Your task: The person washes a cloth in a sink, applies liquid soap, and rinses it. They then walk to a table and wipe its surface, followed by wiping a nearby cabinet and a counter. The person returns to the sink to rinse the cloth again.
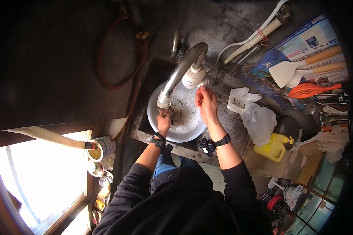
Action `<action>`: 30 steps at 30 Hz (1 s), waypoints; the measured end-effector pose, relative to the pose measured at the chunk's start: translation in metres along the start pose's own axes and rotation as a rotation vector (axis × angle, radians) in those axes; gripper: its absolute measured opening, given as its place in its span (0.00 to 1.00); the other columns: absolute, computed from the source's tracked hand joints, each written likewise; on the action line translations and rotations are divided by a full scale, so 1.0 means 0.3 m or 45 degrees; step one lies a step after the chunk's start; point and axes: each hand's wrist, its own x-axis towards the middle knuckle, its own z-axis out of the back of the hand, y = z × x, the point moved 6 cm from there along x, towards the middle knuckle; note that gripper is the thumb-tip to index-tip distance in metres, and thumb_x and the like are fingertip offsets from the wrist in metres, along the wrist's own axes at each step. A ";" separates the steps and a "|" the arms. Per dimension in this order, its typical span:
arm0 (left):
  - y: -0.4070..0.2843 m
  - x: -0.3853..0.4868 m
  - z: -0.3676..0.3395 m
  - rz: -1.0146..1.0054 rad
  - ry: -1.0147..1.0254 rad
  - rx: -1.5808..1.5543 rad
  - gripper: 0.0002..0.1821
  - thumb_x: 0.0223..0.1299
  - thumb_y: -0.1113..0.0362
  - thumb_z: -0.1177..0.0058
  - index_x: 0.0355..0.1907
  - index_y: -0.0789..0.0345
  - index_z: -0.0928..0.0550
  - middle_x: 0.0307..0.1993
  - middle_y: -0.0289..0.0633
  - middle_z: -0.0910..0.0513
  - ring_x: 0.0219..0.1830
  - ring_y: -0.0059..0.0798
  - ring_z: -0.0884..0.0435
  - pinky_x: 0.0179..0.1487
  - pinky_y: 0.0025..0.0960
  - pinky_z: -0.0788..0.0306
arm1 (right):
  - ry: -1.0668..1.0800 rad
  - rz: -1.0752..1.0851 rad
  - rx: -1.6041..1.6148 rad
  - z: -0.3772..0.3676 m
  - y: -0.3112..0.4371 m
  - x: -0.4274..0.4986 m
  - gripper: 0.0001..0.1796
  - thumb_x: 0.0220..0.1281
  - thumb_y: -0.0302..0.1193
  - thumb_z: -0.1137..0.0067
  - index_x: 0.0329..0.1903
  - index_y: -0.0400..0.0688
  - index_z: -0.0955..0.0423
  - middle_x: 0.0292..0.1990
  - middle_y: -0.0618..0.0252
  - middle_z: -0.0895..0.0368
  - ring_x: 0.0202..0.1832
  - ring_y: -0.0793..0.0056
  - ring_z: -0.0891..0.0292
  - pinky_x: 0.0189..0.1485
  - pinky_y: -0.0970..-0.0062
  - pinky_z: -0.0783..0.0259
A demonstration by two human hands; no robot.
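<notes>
A white round basin (191, 136) of sudsy, greyish water (186, 110) stands in the sink recess before me. Over it arches a metal faucet spout (179, 72) rising from a white faucet body (193, 77). Just below the spout's mouth, my left hand (163, 119) is closed around a dark, crumpled item (171, 114), perhaps a cloth or scrubber. My right hand (207, 104) is at the basin's right side, fingers curled, fingertips right by the small white faucet handle (205, 82). Whether they grip it is unclear.
On the right lie a white bracket (242, 99), a clear plastic bag (259, 120), a yellow jug (272, 148), and an orange slotted spoon (310, 89) beside white spatulas (285, 72). Behind is a metal tap (175, 44). A red hose (98, 64) hangs left, above a paint can (104, 148).
</notes>
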 end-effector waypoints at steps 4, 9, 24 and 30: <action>0.021 -0.008 0.030 -0.088 -0.225 0.052 0.16 0.62 0.68 0.42 0.52 0.71 0.18 0.35 0.54 0.17 0.39 0.38 0.18 0.44 0.39 0.24 | 0.117 0.023 -0.098 0.011 -0.063 -0.032 0.17 0.81 0.44 0.51 0.41 0.43 0.26 0.26 0.71 0.27 0.24 0.83 0.33 0.25 0.81 0.39; 0.084 -0.002 0.042 0.102 -0.255 -0.203 0.22 0.63 0.68 0.44 0.59 0.73 0.23 0.40 0.57 0.16 0.43 0.49 0.17 0.50 0.44 0.24 | -0.015 0.225 -0.236 0.135 -0.239 -0.049 0.22 0.80 0.44 0.49 0.61 0.40 0.26 0.50 0.58 0.20 0.50 0.68 0.22 0.51 0.70 0.25; 0.117 0.060 -0.062 0.315 0.377 -0.923 0.36 0.71 0.29 0.57 0.58 0.59 0.19 0.51 0.41 0.14 0.51 0.39 0.17 0.61 0.46 0.24 | 0.100 -0.036 -0.852 0.006 -0.814 -0.073 0.29 0.63 0.42 0.34 0.62 0.38 0.25 0.50 0.46 0.14 0.52 0.51 0.16 0.55 0.59 0.23; 0.192 0.045 -0.125 0.812 0.414 -0.865 0.20 0.77 0.55 0.62 0.52 0.62 0.17 0.52 0.41 0.15 0.52 0.38 0.17 0.59 0.40 0.23 | 0.086 -0.017 -1.177 0.041 -0.653 -0.056 0.25 0.61 0.47 0.35 0.50 0.39 0.19 0.39 0.44 0.13 0.42 0.43 0.16 0.44 0.53 0.20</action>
